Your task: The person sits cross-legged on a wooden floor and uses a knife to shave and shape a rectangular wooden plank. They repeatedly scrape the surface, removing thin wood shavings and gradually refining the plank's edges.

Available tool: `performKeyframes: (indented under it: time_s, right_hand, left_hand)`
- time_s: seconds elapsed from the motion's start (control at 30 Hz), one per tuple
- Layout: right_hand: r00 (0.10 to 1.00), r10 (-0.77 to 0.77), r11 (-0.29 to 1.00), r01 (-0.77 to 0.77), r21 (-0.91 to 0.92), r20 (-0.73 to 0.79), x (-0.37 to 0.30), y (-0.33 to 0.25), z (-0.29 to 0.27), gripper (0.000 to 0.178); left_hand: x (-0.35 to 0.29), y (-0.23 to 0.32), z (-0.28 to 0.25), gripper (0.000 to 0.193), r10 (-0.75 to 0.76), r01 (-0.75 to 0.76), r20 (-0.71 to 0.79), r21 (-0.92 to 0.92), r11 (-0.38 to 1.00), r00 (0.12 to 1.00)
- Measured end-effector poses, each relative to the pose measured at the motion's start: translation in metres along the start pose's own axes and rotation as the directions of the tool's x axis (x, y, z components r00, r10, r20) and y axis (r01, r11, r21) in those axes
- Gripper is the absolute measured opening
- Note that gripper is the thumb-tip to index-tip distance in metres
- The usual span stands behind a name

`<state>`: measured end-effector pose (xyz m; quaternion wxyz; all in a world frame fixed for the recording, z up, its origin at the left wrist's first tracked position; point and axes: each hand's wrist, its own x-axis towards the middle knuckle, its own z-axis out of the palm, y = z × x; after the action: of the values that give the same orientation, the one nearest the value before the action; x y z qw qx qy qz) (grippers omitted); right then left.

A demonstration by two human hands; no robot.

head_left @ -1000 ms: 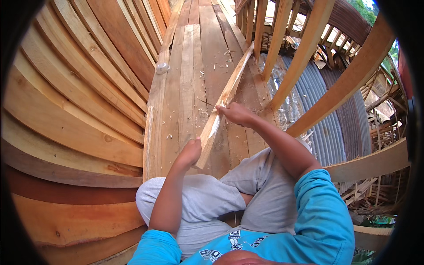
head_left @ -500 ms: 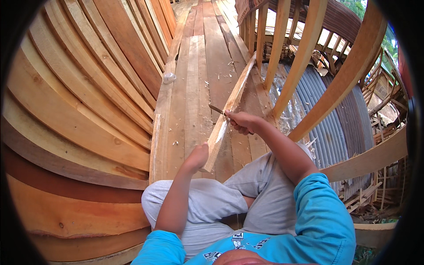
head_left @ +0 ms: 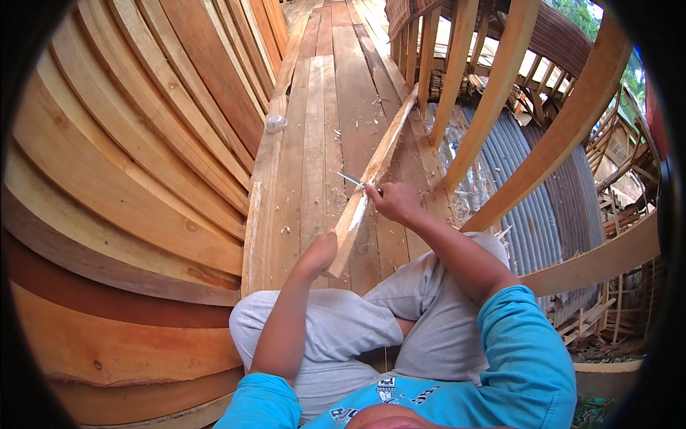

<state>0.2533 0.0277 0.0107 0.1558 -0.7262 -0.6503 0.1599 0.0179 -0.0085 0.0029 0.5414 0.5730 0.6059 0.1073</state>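
A long squared strip of wood (head_left: 386,149) slants from my lap up to the foot of the right-hand posts, its upper face cut pale in places. Around its near end my left hand (head_left: 321,252) is closed. My right hand (head_left: 395,201) grips a knife (head_left: 349,177), whose blade lies across the strip and points left past its edge. The knife's handle is mostly hidden in my fingers.
Wood shavings are scattered over the plank floor (head_left: 307,143). Tall boards (head_left: 121,193) lean along the left side. A small whitish object (head_left: 276,124) sits beside them. Upright posts (head_left: 493,89) line the right edge, with corrugated metal sheets (head_left: 525,182) below.
My right hand has turned, and the knife blade has tilted so that its flat now catches the light. My left hand and the strip stay almost where they were.
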Motion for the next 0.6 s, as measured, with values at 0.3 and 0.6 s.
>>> performKeyframes:
  time_s: [0.3, 0.6]
  right_hand:
    - [0.662, 0.037, 0.456, -0.678, 0.577, 0.748, 0.028, 0.018, -0.001, 0.059]
    - [0.673, 0.022, 0.610, -0.595, 0.524, 0.739, 0.038, 0.033, -0.007, 0.064]
  left_hand:
    - [0.003, -0.001, -0.003, 0.059, -0.062, 0.063, 0.082, -0.009, 0.998, 0.995]
    - [0.000, 0.002, 0.000, 0.062, 0.033, -0.033, 0.003, 0.013, 0.999, 0.999]
